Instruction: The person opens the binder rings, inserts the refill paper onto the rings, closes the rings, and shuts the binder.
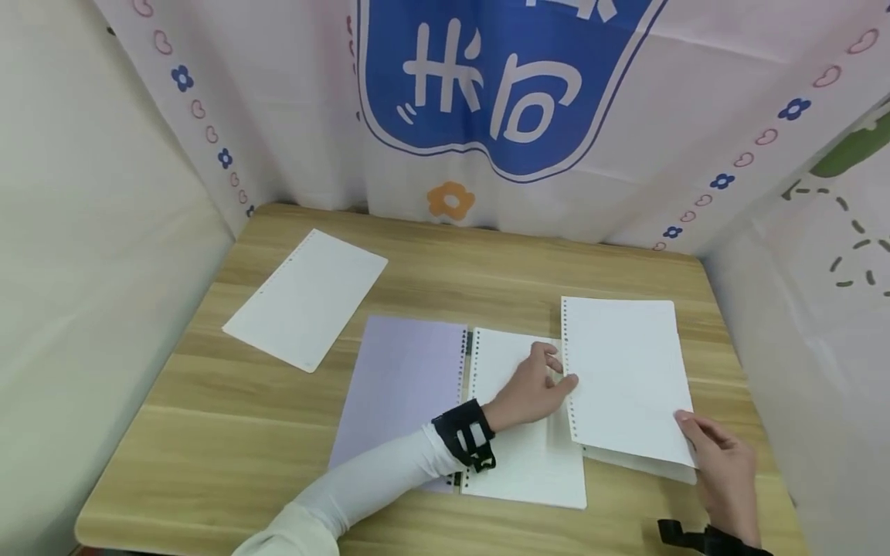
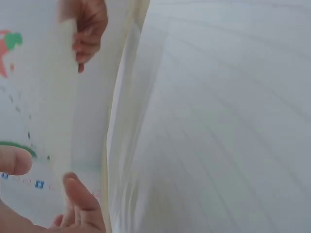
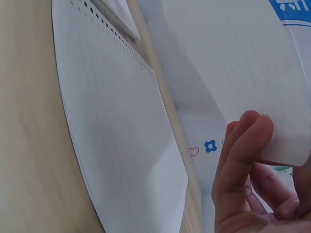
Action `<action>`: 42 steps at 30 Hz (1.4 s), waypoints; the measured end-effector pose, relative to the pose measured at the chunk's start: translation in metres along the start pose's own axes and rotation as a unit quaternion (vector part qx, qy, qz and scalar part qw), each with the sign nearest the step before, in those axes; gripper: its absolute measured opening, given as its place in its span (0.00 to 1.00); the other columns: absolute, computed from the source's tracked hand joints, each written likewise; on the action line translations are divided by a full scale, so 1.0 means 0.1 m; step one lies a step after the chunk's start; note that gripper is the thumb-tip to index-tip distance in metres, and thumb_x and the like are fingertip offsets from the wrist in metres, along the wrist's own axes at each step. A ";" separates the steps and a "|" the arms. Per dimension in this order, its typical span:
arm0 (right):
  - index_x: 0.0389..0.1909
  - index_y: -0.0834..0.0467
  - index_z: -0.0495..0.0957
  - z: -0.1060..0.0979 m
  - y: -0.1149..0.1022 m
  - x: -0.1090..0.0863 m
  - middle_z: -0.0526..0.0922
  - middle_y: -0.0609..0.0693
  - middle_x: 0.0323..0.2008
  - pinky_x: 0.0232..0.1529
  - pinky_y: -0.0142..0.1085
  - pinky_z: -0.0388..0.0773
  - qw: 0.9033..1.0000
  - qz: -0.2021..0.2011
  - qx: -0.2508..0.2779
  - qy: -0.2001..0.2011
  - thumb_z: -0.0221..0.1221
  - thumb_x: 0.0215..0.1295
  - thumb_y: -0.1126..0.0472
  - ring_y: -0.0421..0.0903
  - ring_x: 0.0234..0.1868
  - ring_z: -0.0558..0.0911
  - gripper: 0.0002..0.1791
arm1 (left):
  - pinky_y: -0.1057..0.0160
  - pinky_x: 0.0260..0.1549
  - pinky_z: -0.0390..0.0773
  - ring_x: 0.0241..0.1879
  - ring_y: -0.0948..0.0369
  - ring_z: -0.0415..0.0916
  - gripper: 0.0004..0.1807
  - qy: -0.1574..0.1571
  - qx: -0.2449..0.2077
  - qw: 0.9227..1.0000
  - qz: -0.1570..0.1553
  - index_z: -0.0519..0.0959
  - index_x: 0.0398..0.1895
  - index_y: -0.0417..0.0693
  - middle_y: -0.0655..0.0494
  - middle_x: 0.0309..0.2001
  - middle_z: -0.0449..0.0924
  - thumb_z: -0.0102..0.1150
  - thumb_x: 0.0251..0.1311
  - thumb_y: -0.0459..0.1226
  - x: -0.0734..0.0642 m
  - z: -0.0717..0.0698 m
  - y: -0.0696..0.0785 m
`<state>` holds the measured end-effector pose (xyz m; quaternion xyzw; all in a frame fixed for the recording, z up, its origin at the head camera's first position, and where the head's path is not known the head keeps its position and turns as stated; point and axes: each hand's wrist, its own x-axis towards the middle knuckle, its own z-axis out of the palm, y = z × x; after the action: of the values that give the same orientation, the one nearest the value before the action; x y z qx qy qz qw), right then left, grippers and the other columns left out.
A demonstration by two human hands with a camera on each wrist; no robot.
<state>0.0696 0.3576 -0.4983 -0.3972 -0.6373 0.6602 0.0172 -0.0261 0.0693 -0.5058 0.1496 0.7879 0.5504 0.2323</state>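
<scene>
My right hand (image 1: 723, 467) pinches the lower right corner of a white loose-leaf sheet (image 1: 626, 371) with holes along its left edge. The sheet is raised; in the right wrist view it stands up from the fingers (image 3: 248, 141). My left hand (image 1: 531, 386) is at the sheet's left edge, thumb overlapping it, fingers loosely bent. In the left wrist view its thumb and fingers (image 2: 82, 196) stand apart. Below that hand lies an open loose-leaf notebook, with a lilac cover (image 1: 399, 386) on the left and white pages (image 1: 528, 479) on the right.
More punched white paper (image 1: 640, 461) lies under the raised sheet, at the notebook's right. Another loose sheet (image 1: 306, 301) lies slanted at the table's back left. A printed white cloth (image 1: 299, 116) hangs behind the wooden table (image 1: 229, 440), with pale cloth walls at both sides.
</scene>
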 end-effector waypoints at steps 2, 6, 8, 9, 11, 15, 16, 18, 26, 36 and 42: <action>0.39 0.54 0.93 0.08 0.03 -0.05 0.88 0.33 0.38 0.42 0.24 0.85 1.000 0.000 0.011 -0.028 0.70 0.71 0.61 0.29 0.43 0.85 0.03 | 0.65 0.39 0.80 0.43 0.63 0.82 0.31 0.021 -0.036 0.999 -0.020 0.65 0.73 0.43 0.51 0.56 0.83 0.56 0.78 0.51 -0.01 -0.10 -0.05; 0.38 0.52 0.92 0.17 0.09 -0.15 0.86 0.33 0.40 0.43 0.24 0.84 0.996 -0.012 0.021 -0.080 0.68 0.73 0.62 0.30 0.42 0.85 0.05 | 0.64 0.40 0.82 0.42 0.62 0.86 0.27 0.042 -0.082 0.995 -0.046 0.72 0.69 0.45 0.49 0.54 0.88 0.59 0.76 0.50 -0.02 -0.27 -0.13; 0.38 0.51 0.91 0.20 0.11 -0.19 0.86 0.34 0.40 0.43 0.23 0.83 0.994 -0.017 0.020 -0.108 0.67 0.74 0.61 0.30 0.42 0.84 0.05 | 0.63 0.40 0.84 0.40 0.61 0.87 0.26 0.045 -0.097 0.993 -0.055 0.75 0.67 0.45 0.48 0.54 0.88 0.61 0.75 0.50 -0.03 -0.34 -0.15; 0.39 0.49 0.90 0.21 0.12 -0.20 0.86 0.33 0.40 0.43 0.22 0.83 0.992 -0.020 0.010 -0.121 0.66 0.75 0.61 0.30 0.42 0.84 0.06 | 0.63 0.40 0.84 0.40 0.62 0.87 0.25 0.046 -0.096 0.993 -0.056 0.76 0.66 0.44 0.48 0.54 0.89 0.62 0.75 0.49 -0.04 -0.37 -0.17; 0.40 0.46 0.89 0.24 0.15 -0.23 0.86 0.34 0.38 0.36 0.22 0.81 0.988 -0.029 -0.016 -0.152 0.65 0.77 0.60 0.30 0.35 0.82 0.06 | 0.64 0.40 0.83 0.40 0.63 0.86 0.23 0.049 -0.086 0.993 -0.057 0.80 0.62 0.44 0.49 0.52 0.90 0.63 0.74 0.48 -0.07 -0.44 -0.20; 0.45 0.42 0.84 0.31 0.15 -0.23 0.85 0.35 0.37 0.30 0.26 0.76 0.973 -0.035 -0.095 -0.208 0.62 0.80 0.55 0.32 0.30 0.77 0.04 | 0.65 0.43 0.82 0.44 0.65 0.85 0.19 0.053 -0.037 0.997 -0.044 0.84 0.57 0.46 0.55 0.48 0.91 0.62 0.74 0.48 -0.16 -0.57 -0.26; 0.46 0.42 0.83 0.33 0.14 -0.23 0.85 0.36 0.37 0.30 0.27 0.77 0.969 -0.036 -0.106 -0.219 0.61 0.80 0.55 0.32 0.30 0.77 0.04 | 0.65 0.43 0.82 0.45 0.65 0.84 0.18 0.054 -0.030 0.997 -0.042 0.84 0.56 0.47 0.57 0.47 0.91 0.63 0.74 0.48 -0.18 -0.60 -0.27; 0.49 0.44 0.82 0.37 0.14 -0.22 0.85 0.37 0.40 0.37 0.28 0.82 0.964 -0.035 -0.125 -0.230 0.60 0.81 0.53 0.34 0.35 0.81 0.03 | 0.65 0.43 0.82 0.44 0.66 0.84 0.17 0.054 -0.021 0.998 -0.035 0.84 0.56 0.48 0.59 0.45 0.91 0.63 0.74 0.48 -0.22 -0.65 -0.28; 0.42 0.46 0.85 0.49 0.20 -0.31 0.87 0.36 0.34 0.38 0.33 0.87 0.971 -0.009 -0.164 -0.175 0.66 0.76 0.48 0.37 0.36 0.88 0.07 | 0.70 0.32 0.78 0.31 0.70 0.78 0.08 0.038 0.007 0.999 0.017 0.85 0.43 0.50 0.64 0.36 0.88 0.63 0.74 0.43 -0.32 -0.72 -0.32; 0.45 0.52 0.85 0.63 0.22 -0.37 0.89 0.33 0.33 0.42 0.29 0.87 0.973 -0.014 -0.180 -0.140 0.65 0.77 0.55 0.33 0.38 0.88 0.05 | 0.68 0.37 0.79 0.34 0.69 0.79 0.08 0.050 0.046 0.998 -0.007 0.86 0.47 0.50 0.63 0.39 0.88 0.64 0.73 0.43 -0.47 -0.84 -0.33; 0.49 0.57 0.85 0.61 0.26 -0.37 0.90 0.33 0.35 0.40 0.28 0.85 0.975 -0.029 -0.170 -0.142 0.64 0.78 0.57 0.33 0.39 0.87 0.09 | 0.61 0.44 0.80 0.40 0.64 0.80 0.17 0.061 0.111 0.990 -0.058 0.81 0.60 0.52 0.60 0.48 0.87 0.62 0.74 0.47 -0.48 -0.93 -0.30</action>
<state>0.0739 0.2822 -0.5093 -0.2779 -0.7477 0.5907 -0.1221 -0.0338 -0.0389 -0.4981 0.0950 0.8642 0.4530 0.1971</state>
